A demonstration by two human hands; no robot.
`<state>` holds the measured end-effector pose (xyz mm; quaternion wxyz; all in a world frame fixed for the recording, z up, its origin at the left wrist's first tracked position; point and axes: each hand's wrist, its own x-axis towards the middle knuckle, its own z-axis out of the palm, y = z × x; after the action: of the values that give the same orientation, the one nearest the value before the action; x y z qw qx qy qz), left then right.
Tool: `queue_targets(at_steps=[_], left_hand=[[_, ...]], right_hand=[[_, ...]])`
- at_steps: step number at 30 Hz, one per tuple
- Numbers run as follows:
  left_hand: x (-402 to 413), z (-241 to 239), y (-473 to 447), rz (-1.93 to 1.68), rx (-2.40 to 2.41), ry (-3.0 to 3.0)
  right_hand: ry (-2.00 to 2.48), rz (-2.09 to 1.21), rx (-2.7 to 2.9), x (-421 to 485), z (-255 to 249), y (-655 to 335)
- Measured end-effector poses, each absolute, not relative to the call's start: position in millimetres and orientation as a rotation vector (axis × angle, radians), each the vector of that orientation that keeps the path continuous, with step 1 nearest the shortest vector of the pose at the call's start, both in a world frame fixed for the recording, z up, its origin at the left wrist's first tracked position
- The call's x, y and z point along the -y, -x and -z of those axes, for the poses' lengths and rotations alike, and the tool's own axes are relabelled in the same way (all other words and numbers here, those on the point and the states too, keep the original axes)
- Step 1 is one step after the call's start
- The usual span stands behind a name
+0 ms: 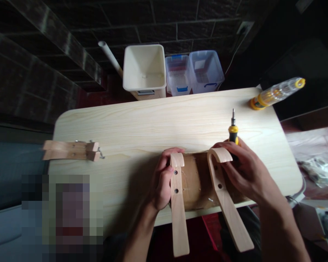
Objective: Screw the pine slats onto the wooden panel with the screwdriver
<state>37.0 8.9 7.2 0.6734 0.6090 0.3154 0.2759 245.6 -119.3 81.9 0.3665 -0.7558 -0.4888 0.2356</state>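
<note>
The left hand [163, 181] pinches the left wooden strip [179, 214], the right hand [246, 165] (screwdriver [233, 130] within its grip) the right strip [233, 214].

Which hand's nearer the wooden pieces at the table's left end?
Left. The left hand, on the left curved bar, sits right of the wooden pieces, apart from them; the right hand, on the right curved bar, is farther right.

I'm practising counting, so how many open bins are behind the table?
3: a cream bin on the left, then a middle clear bin and a right-hand clear bin beside it. More may be hidden.
</note>
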Motion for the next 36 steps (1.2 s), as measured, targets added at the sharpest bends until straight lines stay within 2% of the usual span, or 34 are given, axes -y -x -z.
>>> queue_targets(at_steps=[10,20,36], left_hand=[[-11.0,-11.2,-35.4,-0.591,-0.697,-1.379],[-8.9,-6.9,-37.6,-0.644,-0.677,-1.305],[-9.1,-9.3,-37.8,-0.629,-0.667,-1.299]], right_hand=[[1.964,-0.699,1.33,108.6,-84.3,-227.5],[2.099,-0.583,1.441,103.6,-82.4,-221.3],[2.111,-0.586,1.441,101.4,-81.3,-221.1]])
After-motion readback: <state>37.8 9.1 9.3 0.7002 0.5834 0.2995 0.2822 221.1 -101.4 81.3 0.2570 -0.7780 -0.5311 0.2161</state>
